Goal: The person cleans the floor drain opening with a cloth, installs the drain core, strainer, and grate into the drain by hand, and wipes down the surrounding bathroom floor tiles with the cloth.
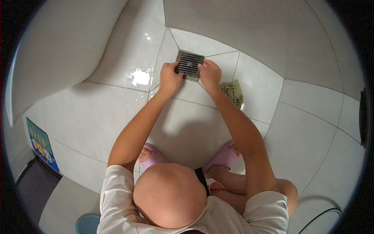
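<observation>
A square slotted floor drain grate [190,63] lies over the drain recess in the tiled floor, its metal rim showing at the lower and upper edges. My left hand [171,76] grips the grate's left edge with thumb and fingers. At the right edge my right hand [211,73] pinches the grate the same way. Whether the grate is lifted off its frame cannot be told. A crumpled wet olive-green cloth [233,93] lies on the tiles beside my right forearm.
Water puddles [140,76] shine on the tiles left of the drain. A large smooth white fixture [64,52] bulges in at the upper left. A teal basin [87,223] stands bottom left, a dark hose [318,218] curves bottom right, and walls rise above and to the right.
</observation>
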Motion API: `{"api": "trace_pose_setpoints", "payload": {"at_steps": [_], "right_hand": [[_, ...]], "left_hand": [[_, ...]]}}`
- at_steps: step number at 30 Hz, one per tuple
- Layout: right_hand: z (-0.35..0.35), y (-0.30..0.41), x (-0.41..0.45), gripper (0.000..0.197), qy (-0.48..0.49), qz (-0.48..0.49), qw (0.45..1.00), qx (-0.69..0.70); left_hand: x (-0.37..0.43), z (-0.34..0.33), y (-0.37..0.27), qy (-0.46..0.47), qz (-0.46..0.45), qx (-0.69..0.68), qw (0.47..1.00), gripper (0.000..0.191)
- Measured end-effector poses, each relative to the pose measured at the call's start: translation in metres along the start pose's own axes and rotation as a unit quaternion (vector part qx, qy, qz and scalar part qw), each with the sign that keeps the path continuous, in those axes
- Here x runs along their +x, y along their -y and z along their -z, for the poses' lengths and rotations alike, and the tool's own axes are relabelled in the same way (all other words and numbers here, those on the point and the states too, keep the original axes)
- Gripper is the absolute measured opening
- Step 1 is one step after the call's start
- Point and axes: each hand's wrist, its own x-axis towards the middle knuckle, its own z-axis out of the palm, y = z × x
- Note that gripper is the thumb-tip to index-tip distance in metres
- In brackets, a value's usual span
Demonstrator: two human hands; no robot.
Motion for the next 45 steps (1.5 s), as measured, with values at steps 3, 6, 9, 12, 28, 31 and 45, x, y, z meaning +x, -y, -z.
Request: {"api": "trace_pose_setpoints", "payload": {"at_steps": [3,6,9,12,28,31,45], "right_hand": [[0.003,0.016,-0.006,0.035,0.001,0.007,0.999,-0.048],[0.006,0.026,-0.01,0.031,-0.015,0.057,0.992,-0.114],[0.008,0.025,-0.008,0.029,-0.017,0.072,0.987,-0.141],[0.008,0.026,-0.009,0.029,-0.009,0.07,0.985,-0.155],[0.005,0.021,-0.014,0.027,0.007,0.138,0.97,-0.198],[0.021,0.016,-0.01,0.026,0.017,0.142,0.969,-0.203],[0.127,-0.034,-0.066,0.036,0.083,0.231,0.916,-0.317]], "left_hand": [[-0.003,0.003,0.001,-0.008,-0.031,0.0,0.999,0.046],[-0.006,0.005,-0.002,-0.011,-0.07,0.001,0.997,0.048],[-0.008,0.005,-0.006,-0.008,-0.112,0.027,0.993,0.048],[-0.012,0.007,-0.005,-0.014,-0.162,0.078,0.984,0.045],[-0.007,0.004,0.001,-0.013,-0.251,0.194,0.948,0.025],[-0.016,0.001,-0.004,0.0,-0.255,0.239,0.937,0.028],[-0.061,0.007,0.017,-0.017,-0.333,0.257,0.907,0.044]]}}
